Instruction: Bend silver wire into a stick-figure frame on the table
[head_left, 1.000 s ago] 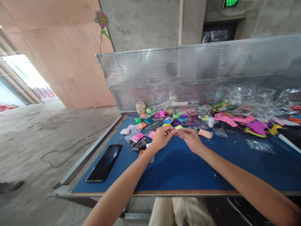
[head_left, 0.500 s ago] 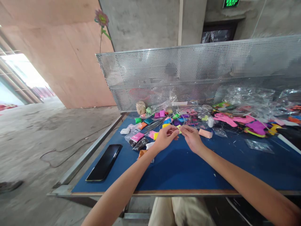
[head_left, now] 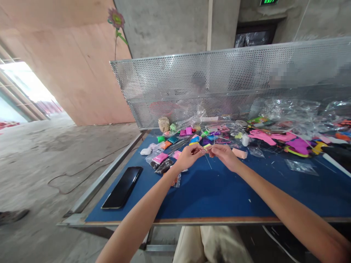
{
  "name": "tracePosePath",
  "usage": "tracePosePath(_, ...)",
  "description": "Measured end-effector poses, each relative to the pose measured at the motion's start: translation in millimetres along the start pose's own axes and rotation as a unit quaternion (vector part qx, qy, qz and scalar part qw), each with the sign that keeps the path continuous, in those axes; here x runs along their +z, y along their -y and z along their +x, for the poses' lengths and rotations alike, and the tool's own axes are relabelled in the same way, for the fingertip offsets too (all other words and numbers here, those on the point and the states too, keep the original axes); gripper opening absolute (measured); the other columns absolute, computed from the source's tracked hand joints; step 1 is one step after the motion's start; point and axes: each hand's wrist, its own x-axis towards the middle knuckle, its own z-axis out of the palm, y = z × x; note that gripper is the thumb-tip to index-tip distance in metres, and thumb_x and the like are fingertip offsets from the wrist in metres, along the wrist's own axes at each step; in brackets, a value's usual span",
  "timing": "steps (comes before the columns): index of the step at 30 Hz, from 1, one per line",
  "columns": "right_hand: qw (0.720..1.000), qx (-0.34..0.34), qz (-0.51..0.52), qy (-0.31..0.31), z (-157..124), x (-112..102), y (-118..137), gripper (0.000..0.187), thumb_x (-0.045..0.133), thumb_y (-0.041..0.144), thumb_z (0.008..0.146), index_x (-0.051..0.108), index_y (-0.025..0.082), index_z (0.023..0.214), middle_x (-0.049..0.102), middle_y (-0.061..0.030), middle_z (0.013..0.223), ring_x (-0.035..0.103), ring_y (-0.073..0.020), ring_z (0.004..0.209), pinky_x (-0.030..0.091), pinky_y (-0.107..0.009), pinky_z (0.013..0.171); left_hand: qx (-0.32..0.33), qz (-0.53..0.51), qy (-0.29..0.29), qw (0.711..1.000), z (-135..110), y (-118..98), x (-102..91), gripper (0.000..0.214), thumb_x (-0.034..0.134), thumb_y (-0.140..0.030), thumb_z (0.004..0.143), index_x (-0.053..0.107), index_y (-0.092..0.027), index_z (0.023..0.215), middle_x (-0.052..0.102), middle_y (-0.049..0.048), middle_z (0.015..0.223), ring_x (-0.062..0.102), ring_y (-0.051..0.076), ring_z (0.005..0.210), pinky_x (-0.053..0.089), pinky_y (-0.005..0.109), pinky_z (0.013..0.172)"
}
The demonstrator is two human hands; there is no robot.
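My left hand (head_left: pixel 188 156) and my right hand (head_left: pixel 223 155) meet over the far middle of the blue table (head_left: pixel 219 193). Both hands pinch a thin wire (head_left: pixel 208 160) between their fingertips, and a short end of it hangs down between them. Just behind my hands lie several small packets of coloured clay (head_left: pixel 189 137), pink, green, blue and yellow. A pink clay packet (head_left: pixel 160 158) lies left of my left hand.
A black phone (head_left: pixel 122 187) lies near the table's left edge. A peach block (head_left: pixel 239 153) sits right of my right hand. Clear plastic bags (head_left: pixel 298 117) and coloured foam shapes (head_left: pixel 274 137) crowd the far right. A perforated metal screen (head_left: pixel 219 84) stands behind the table.
My hands have stayed together on the wire, shifting slightly away from me. The camera tilted a little downward.
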Motion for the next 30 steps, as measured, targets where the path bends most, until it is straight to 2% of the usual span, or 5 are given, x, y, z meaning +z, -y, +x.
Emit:
tracePosePath(9, 0.976, -0.043, -0.202, -0.075, -0.4, 1.3, -0.8, 0.024, 0.072, 0.045, 0.079, 0.076, 0.021, 0.084, 0.068, -0.0021, 0.066, 0.061, -0.017, 0.058, 0.047, -0.029, 0.056, -0.012, -0.014, 0.016, 1.0, 0.1, 6.2, 5.6, 0.035, 0.057, -0.048, 0.089, 0.069, -0.016, 0.088, 0.046, -0.003, 0.064, 0.038, 0.008, 0.056, 0.03, 0.021, 0.052)
tracePosePath(13, 0.965, -0.06, -0.234, -0.107, 0.1, 1.8, -2.6, 0.028, 0.066, 0.047, 0.083, 0.073, 0.02, 0.086, 0.063, -0.001, 0.059, 0.057, -0.0163, 0.052, 0.044, -0.028, 0.05, -0.076, -0.109, 0.039, 0.99, -0.5, 9.6, 12.3, 0.034, 0.061, -0.049, 0.085, 0.066, -0.018, 0.1, 0.053, -0.0014, 0.071, 0.048, 0.009, 0.054, 0.042, 0.021, 0.049)
tracePosePath(18, 0.96, -0.06, -0.245, -0.119, 0.0, 0.7, -1.2, 0.027, 0.063, 0.046, 0.086, 0.07, 0.02, 0.088, 0.06, 0.0002, 0.057, 0.056, -0.016, 0.05, 0.042, -0.027, 0.049, -0.12, -0.24, 0.024, 0.963, -0.2, 15.7, 19.4, 0.031, 0.067, -0.04, 0.081, 0.061, -0.021, 0.105, 0.055, -0.0009, 0.08, 0.056, 0.01, 0.063, 0.054, 0.025, 0.06)
tracePosePath(25, 0.954, -0.063, -0.282, -0.074, -0.3, -0.2, 0.8, 0.029, 0.059, 0.046, 0.089, 0.073, 0.021, 0.093, 0.059, 0.0003, 0.056, 0.055, -0.0161, 0.051, 0.041, -0.028, 0.051, -0.073, -0.169, -0.021, 0.983, 1.0, 18.8, 18.3, 0.033, 0.06, -0.05, 0.087, 0.061, -0.018, 0.092, 0.055, -0.001, 0.071, 0.054, 0.009, 0.058, 0.05, 0.022, 0.058)
tracePosePath(30, 0.956, -0.058, -0.276, -0.078, -0.6, 0.1, 0.8, 0.029, 0.058, 0.048, 0.089, 0.07, 0.021, 0.091, 0.058, 0.0004, 0.056, 0.055, -0.0169, 0.049, 0.041, -0.028, 0.049, -0.075, -0.162, -0.018, 0.984, 0.4, 15.2, 17.3, 0.037, 0.06, -0.052, 0.086, 0.064, -0.019, 0.102, 0.064, 0.0053, 0.09, 0.063, 0.017, 0.083, 0.056, 0.025, 0.062)
